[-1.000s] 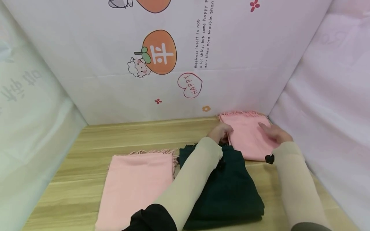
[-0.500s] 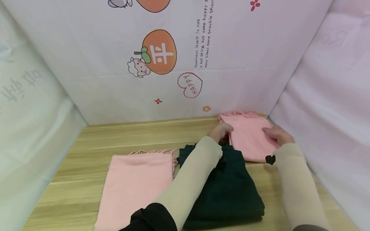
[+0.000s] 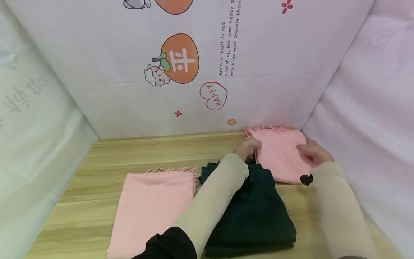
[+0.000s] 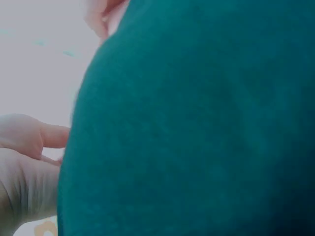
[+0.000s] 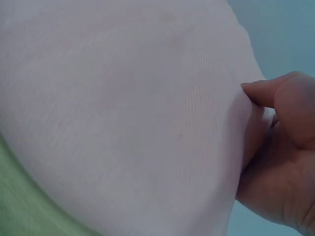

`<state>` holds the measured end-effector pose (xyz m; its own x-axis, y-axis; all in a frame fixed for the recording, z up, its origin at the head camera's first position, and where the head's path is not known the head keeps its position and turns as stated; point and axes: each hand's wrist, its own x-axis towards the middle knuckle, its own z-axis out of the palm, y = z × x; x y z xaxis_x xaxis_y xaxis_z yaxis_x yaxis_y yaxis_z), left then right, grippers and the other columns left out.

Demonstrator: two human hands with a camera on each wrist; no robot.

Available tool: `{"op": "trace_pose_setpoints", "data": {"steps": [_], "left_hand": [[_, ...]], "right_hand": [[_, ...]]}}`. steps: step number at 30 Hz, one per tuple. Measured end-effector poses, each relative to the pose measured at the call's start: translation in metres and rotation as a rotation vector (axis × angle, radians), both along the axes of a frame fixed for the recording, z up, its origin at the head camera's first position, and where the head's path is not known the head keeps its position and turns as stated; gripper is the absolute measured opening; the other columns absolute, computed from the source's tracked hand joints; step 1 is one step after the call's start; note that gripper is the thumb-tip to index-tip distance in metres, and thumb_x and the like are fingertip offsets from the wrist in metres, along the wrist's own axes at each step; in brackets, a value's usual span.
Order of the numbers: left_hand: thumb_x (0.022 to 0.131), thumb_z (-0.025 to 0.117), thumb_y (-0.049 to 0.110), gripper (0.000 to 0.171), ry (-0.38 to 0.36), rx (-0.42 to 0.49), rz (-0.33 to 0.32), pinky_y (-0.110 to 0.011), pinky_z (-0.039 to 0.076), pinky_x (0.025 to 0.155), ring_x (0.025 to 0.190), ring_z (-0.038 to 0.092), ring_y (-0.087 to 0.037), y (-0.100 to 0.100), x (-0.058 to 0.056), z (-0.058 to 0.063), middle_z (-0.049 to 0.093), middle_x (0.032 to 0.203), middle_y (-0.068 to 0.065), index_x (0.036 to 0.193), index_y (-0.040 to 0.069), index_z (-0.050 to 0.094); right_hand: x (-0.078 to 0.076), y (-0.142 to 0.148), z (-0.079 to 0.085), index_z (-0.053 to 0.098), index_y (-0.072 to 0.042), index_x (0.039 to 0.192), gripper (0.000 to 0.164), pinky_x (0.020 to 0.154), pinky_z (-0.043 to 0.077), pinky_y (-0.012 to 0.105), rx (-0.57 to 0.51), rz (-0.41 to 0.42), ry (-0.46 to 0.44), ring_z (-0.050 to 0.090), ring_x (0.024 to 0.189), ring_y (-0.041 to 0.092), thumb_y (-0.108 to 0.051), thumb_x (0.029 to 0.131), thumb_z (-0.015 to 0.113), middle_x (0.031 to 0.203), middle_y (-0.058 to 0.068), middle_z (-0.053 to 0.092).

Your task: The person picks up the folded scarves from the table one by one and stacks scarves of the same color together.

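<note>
A folded pink scarf (image 3: pixel 280 154) with a fringe along its far edge lies in the back right corner. My left hand (image 3: pixel 249 148) grips its left edge, the fingers partly hidden behind the thumb. At the right edge my right hand (image 3: pixel 316 151) pinches the cloth; in the right wrist view the thumb of that hand (image 5: pixel 288 152) lies over the pink fabric (image 5: pixel 133 118), with the fingers behind it. A dark green folded scarf (image 3: pixel 255 216) sits below my left forearm. It fills most of the left wrist view and hides part of the left hand (image 4: pixel 29 167).
Another folded pink scarf (image 3: pixel 155 205) with fringe lies left of the green one on the wooden tabletop (image 3: pixel 77 201). White printed cloth walls (image 3: pixel 129 104) stand at the back and both sides, with the right wall (image 3: pixel 362 144) close to my right hand.
My right hand has shifted slightly right and towards me, from lying on the scarf to pinching its edge. The scarf's near edge has come a little closer. My left hand stays nearly in place.
</note>
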<state>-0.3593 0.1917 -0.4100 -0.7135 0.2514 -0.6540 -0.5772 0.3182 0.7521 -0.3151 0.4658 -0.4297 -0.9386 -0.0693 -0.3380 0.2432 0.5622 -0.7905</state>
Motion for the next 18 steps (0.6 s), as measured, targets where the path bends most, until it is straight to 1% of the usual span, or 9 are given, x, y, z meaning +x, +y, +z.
{"op": "trace_pose_setpoints", "data": {"steps": [2,3,4,5,8,11,14,16,18], "left_hand": [[0.097,0.05,-0.007,0.057,0.076,0.078,0.002,-0.051,0.049,0.106,0.119,0.055,-0.03,0.0,0.007,-0.006,0.043,0.149,-0.007,0.152,0.004,0.039],[0.097,0.049,-0.009,0.053,0.129,0.118,-0.002,-0.052,0.048,0.105,0.115,0.056,-0.03,0.0,0.009,-0.009,0.047,0.143,-0.011,0.148,0.0,0.04],[0.097,0.047,-0.009,0.049,0.166,0.155,-0.007,-0.051,0.049,0.104,0.108,0.057,-0.03,0.001,0.01,-0.011,0.051,0.135,-0.013,0.145,-0.001,0.043],[0.097,0.047,-0.01,0.046,0.21,0.188,-0.019,-0.051,0.05,0.103,0.102,0.057,-0.029,0.002,0.011,-0.013,0.054,0.126,-0.015,0.142,-0.002,0.045],[0.097,0.046,-0.009,0.05,0.301,0.236,-0.038,-0.052,0.053,0.096,0.088,0.057,-0.028,0.004,0.008,-0.013,0.055,0.113,-0.013,0.146,0.001,0.041],[0.097,0.048,-0.008,0.061,0.325,0.267,-0.034,-0.055,0.053,0.096,0.094,0.061,-0.031,0.005,0.003,-0.01,0.054,0.118,-0.013,0.155,0.007,0.032],[0.098,0.048,-0.007,0.069,0.311,0.309,-0.026,-0.058,0.051,0.099,0.105,0.062,-0.035,0.004,0.0,-0.004,0.052,0.125,-0.015,0.161,0.011,0.024],[0.098,0.049,-0.007,0.072,0.308,0.331,-0.025,-0.058,0.051,0.1,0.106,0.062,-0.035,0.002,0.0,0.002,0.053,0.126,-0.015,0.162,0.011,0.022],[0.098,0.049,-0.008,0.072,0.318,0.351,-0.03,-0.058,0.052,0.099,0.101,0.062,-0.033,0.001,0.001,0.008,0.053,0.123,-0.013,0.162,0.011,0.022]], "right_hand": [[-0.001,0.003,-0.003,0.007,0.015,0.156,0.07,0.109,0.039,0.048,0.065,0.016,0.074,0.042,0.131,0.04,-0.023,0.11,0.042,0.154,0.04,0.022],[-0.001,0.005,-0.004,0.011,0.017,0.153,0.068,0.108,0.04,0.05,0.107,0.011,0.11,0.042,0.129,0.041,-0.024,0.109,0.043,0.151,0.041,0.024],[-0.001,0.006,-0.003,0.013,0.019,0.151,0.067,0.11,0.034,0.057,0.136,0.002,0.143,0.037,0.132,0.047,-0.024,0.109,0.043,0.15,0.043,0.024],[-0.001,0.007,-0.002,0.015,0.02,0.15,0.067,0.111,0.029,0.062,0.167,-0.01,0.171,0.03,0.134,0.052,-0.025,0.108,0.044,0.15,0.044,0.023],[-0.004,0.009,0.004,0.016,0.02,0.151,0.066,0.112,0.027,0.066,0.175,-0.03,0.233,0.028,0.136,0.056,-0.022,0.108,0.044,0.15,0.045,0.024],[-0.008,0.009,0.013,0.01,0.018,0.154,0.069,0.116,0.023,0.067,0.156,-0.032,0.256,0.023,0.141,0.056,-0.021,0.108,0.043,0.154,0.045,0.019],[-0.011,0.007,0.023,0.01,0.016,0.155,0.068,0.116,0.022,0.067,0.148,-0.032,0.27,0.023,0.142,0.055,-0.021,0.108,0.043,0.156,0.043,0.019],[-0.012,0.006,0.031,0.011,0.013,0.157,0.068,0.116,0.022,0.067,0.151,-0.041,0.276,0.023,0.142,0.055,-0.023,0.109,0.043,0.157,0.042,0.019],[-0.011,0.006,0.039,0.008,0.012,0.158,0.069,0.117,0.02,0.068,0.149,-0.046,0.279,0.02,0.144,0.055,-0.023,0.109,0.042,0.159,0.041,0.015]]}}
